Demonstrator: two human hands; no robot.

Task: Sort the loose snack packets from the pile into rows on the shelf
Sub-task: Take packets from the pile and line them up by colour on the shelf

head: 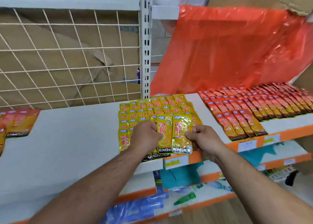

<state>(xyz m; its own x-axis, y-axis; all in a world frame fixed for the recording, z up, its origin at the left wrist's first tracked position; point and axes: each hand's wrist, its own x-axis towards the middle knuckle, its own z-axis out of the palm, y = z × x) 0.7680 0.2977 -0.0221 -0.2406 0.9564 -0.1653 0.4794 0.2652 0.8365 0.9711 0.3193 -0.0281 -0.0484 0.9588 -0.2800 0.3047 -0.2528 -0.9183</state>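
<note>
Your left hand (145,135) grips one yellow foil snack packet (164,135). Your right hand (205,139) pinches a second yellow packet (181,137), over shelved yellow rows (152,106).

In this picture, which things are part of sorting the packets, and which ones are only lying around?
Part of the job: left hand, right hand, held yellow packets, yellow rows, red rows, shelf.

Lying about: orange plastic sheet, wire grid, blurred blue items and green bottle on lower shelves.
</note>
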